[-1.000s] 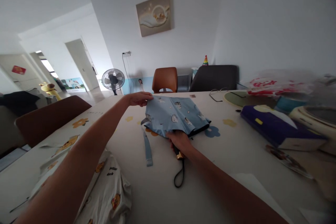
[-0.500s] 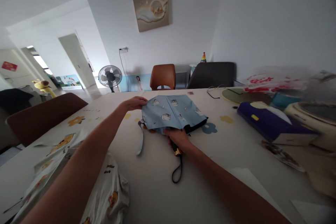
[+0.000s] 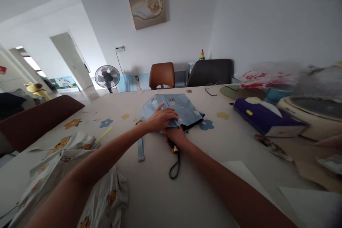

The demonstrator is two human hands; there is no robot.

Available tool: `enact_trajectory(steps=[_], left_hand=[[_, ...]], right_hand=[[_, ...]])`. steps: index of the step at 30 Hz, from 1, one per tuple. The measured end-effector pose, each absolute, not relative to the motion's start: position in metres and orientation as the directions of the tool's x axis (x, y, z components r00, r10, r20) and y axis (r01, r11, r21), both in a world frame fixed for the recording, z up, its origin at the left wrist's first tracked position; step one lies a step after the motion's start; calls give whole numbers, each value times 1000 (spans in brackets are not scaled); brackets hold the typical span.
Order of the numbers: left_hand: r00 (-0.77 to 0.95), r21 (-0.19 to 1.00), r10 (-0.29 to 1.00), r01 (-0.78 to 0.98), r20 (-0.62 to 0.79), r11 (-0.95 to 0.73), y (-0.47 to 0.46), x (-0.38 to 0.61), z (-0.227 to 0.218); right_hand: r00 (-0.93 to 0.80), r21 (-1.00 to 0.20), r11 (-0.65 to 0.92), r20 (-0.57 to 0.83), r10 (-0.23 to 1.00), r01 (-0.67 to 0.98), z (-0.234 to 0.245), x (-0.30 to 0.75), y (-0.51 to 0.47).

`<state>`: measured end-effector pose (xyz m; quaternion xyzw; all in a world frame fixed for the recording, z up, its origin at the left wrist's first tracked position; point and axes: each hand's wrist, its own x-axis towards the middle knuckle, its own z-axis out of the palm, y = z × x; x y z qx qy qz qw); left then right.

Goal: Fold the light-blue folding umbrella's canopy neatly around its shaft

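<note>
A folding umbrella (image 3: 184, 108) in light blue cloth with small animal prints lies partly collapsed on the table. Its dark handle has a gold band, and a black wrist loop (image 3: 174, 170) hangs toward me. My right hand (image 3: 176, 137) is closed around the handle just under the canopy's near edge, its fingertips partly hidden by cloth. Across the near left of the canopy rests my left hand (image 3: 162, 118), fingers stretched out and lying on the fabric. The blue closing strap (image 3: 140, 149) trails onto the table left of the handle.
The white table (image 3: 157, 196) carries a printed cloth (image 3: 107, 194) at left. On the right are a purple box (image 3: 267, 117), a round pale container (image 3: 301, 114), a plastic bag (image 3: 267, 74), glasses (image 3: 211, 91) and papers (image 3: 245, 174). Chairs (image 3: 162, 74) stand at the far side.
My left hand has moved right and nearer, from the canopy's left edge onto its top. The canopy's left side has drawn in a little. My right hand keeps its hold; the view has shifted slightly.
</note>
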<state>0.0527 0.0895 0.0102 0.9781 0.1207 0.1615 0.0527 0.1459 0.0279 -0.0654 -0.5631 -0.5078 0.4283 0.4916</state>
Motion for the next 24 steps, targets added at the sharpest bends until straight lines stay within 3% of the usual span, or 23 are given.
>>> enact_trajectory(steps=[7,13,24], left_hand=[[866,203,310,247,392,-947,103,31,-12],[786,264,368,267,496,-927,103,29,-32],[715,231,367,285,595,-930,104,25,-47]], right_hand=[[161,-996,-82,-74,984,44,-46,150,18],[146,-981,-186,-176,973,58,-34,149,12],[8,-966,-253,-254,967,-54,-29,158,9]])
